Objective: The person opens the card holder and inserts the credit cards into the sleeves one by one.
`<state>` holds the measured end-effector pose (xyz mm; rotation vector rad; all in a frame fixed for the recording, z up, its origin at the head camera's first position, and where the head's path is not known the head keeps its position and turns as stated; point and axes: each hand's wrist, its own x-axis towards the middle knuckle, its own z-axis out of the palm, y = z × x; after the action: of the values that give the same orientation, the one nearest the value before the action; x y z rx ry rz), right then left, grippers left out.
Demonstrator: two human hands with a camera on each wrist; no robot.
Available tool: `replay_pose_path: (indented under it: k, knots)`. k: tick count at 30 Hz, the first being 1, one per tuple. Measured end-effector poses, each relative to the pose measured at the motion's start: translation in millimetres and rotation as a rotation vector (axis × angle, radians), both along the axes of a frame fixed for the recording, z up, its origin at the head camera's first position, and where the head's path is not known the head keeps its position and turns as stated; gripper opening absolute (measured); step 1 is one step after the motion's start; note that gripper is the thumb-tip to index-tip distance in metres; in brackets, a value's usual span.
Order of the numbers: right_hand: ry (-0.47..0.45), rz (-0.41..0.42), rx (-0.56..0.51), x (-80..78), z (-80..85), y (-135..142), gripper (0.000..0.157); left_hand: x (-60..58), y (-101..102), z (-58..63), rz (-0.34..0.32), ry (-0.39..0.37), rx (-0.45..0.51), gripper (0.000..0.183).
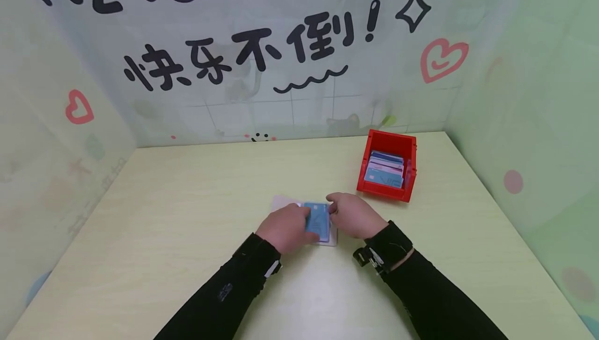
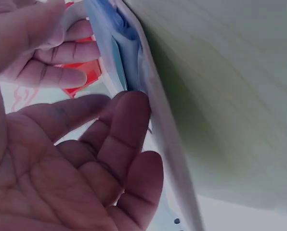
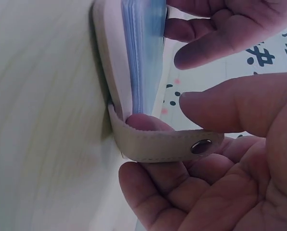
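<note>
A pale pink card holder [image 1: 333, 234] with clear plastic sleeves lies spread open on the table. A blue card [image 1: 318, 220] shows in its sleeves. On the holder's left part my left hand [image 1: 286, 225] holds the sleeves, thumb by the card's lower corner. In the left wrist view its bent fingers [image 2: 129, 120] meet the edge of the holder. At the right side is my right hand [image 1: 357, 215]. The right wrist view shows it gripping the holder's strap [image 3: 158, 147], which has a metal snap, with one fingertip behind the strap and others in front.
Behind my right hand stands a red bin [image 1: 380, 190] with several cards [image 1: 386, 168] upright inside. The pale wooden table [image 1: 187, 199] is bounded by a printed cloth backdrop [image 1: 252, 111] at the back and sides.
</note>
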<state>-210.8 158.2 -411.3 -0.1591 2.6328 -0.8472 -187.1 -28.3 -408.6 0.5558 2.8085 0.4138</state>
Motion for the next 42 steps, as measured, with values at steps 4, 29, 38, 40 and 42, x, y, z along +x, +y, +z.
replay_pose_path:
  k: [4, 29, 38, 40, 42]
  knots:
    - [0.017, 0.002, -0.010, 0.7, -1.1, 0, 0.054, -1.6, 6, -1.3, -0.012, 0.041, -0.078, 0.076]
    - [0.017, -0.047, -0.081, 1.1, -2.1, 4, 0.062, -4.4, 23, -8.3, 0.053, 0.097, -0.159, 0.082]
    - [0.057, -0.010, -0.117, 1.8, -2.2, 5, 0.062, -6.9, 18, -7.3, 0.061, 0.062, -0.086, 0.059]
    - [0.062, 0.001, -0.087, 2.0, -2.2, 4, 0.061, -7.7, 15, -6.1, 0.066, 0.028, -0.043, 0.054]
    - [0.061, 0.016, -0.051, 2.4, -2.4, 3, 0.060, -8.1, 13, -5.0, 0.067, 0.003, -0.010, 0.054]
